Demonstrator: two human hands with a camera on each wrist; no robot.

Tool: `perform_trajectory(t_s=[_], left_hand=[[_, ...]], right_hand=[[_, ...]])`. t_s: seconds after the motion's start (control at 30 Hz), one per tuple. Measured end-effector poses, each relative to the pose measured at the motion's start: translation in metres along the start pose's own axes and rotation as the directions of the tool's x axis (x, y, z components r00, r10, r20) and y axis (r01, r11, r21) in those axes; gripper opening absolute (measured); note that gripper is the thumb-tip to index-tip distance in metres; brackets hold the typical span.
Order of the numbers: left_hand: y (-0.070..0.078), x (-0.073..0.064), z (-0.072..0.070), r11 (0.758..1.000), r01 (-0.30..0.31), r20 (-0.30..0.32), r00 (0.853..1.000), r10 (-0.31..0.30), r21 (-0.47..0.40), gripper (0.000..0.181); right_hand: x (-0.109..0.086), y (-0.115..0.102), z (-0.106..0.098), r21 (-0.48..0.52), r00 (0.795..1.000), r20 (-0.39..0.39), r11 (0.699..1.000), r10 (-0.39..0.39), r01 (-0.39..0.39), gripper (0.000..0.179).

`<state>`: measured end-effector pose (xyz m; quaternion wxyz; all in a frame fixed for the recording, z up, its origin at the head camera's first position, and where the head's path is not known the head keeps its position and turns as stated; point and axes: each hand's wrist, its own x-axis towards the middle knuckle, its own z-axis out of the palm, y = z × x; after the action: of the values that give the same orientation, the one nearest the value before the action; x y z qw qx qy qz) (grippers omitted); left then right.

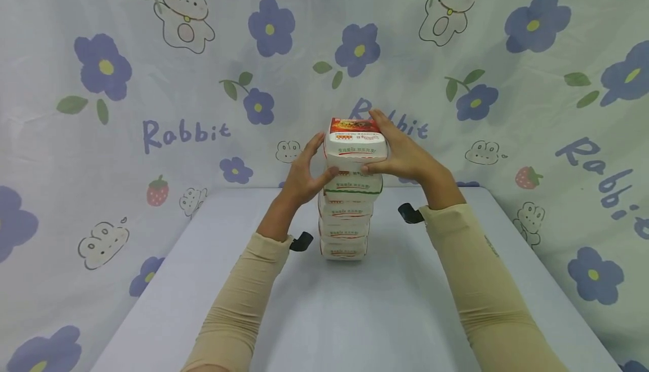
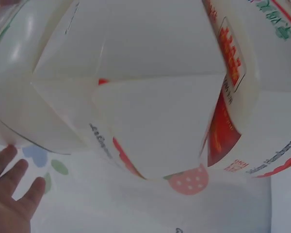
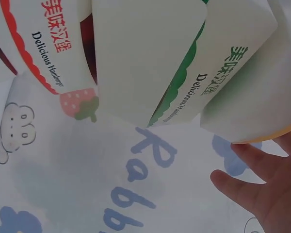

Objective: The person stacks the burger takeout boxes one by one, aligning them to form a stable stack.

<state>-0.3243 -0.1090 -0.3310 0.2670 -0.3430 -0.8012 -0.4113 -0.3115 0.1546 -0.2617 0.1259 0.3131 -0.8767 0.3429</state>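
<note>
White hamburger boxes stand in one tall stack in the head view. The top box (image 1: 355,149) has a red printed lid; below it sits a box with a green scalloped edge (image 1: 353,190). Several lower boxes (image 1: 346,231) carry red edging and stand slightly left of the upper two. My left hand (image 1: 303,179) holds the stack's upper left side, thumb at the front, fingers beside the top box. On the other side my right hand (image 1: 403,155) grips the top box, thumb in front and fingers reaching behind. Both wrist views show spread fingers beside the boxes.
The stack rests on a white table (image 1: 355,321). Behind it hangs a pale curtain (image 1: 304,79) with rabbits, blue flowers and lettering. Black wrist cameras, the left one (image 1: 301,241) and the right one (image 1: 409,213), flank the stack.
</note>
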Motion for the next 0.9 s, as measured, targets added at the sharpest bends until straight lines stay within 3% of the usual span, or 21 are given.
perform_trajectory(t_s=[0.23,0.7,0.9], left_hand=[[-0.0028,-0.0004,-0.0035,1.0,-0.001,-0.008,1.0,0.001,-0.009,0.094],[-0.0034,-0.0062,-0.0029,1.0,0.022,-0.022,1.0,-0.022,0.008,0.091],[-0.0004,-0.0027,-0.0052,1.0,-0.02,-0.03,0.999,0.02,0.0,0.09]], right_hand=[[0.0056,-0.0011,0.0043,-0.017,1.0,0.004,1.0,0.0,0.0,0.121],[0.0031,0.0009,0.0064,0.063,0.999,0.004,0.997,0.039,-0.039,0.129],[0.0015,0.0055,0.0048,0.072,0.998,-0.015,0.995,0.065,-0.064,0.132]])
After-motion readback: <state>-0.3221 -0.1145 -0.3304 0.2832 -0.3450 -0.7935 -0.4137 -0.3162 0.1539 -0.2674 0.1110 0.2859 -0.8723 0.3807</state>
